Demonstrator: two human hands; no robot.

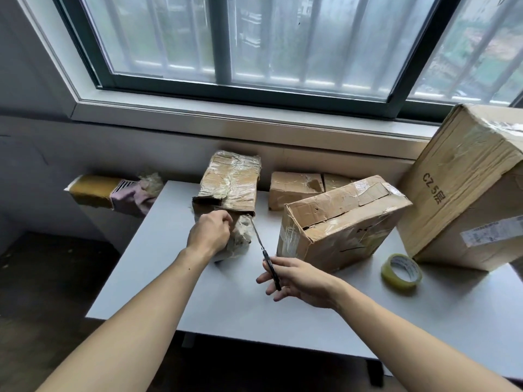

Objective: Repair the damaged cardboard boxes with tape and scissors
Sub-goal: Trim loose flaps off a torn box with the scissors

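The right hand (300, 278) is gripping the scissors (267, 257), fingers curled on the handles, blades aimed at loose tape. The left hand (209, 233) is pinching that tape wad (240, 236) taut, likely for trimming, at the near end of the box (229, 188) on the table (226, 301); the roll (401, 272) is waiting right

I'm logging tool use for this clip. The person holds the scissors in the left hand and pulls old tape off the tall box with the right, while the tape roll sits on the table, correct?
The hands are swapped. In the head view the right hand holds the scissors, and the left hand grips the crumpled old tape at the tall box. The tape roll does sit on the table.
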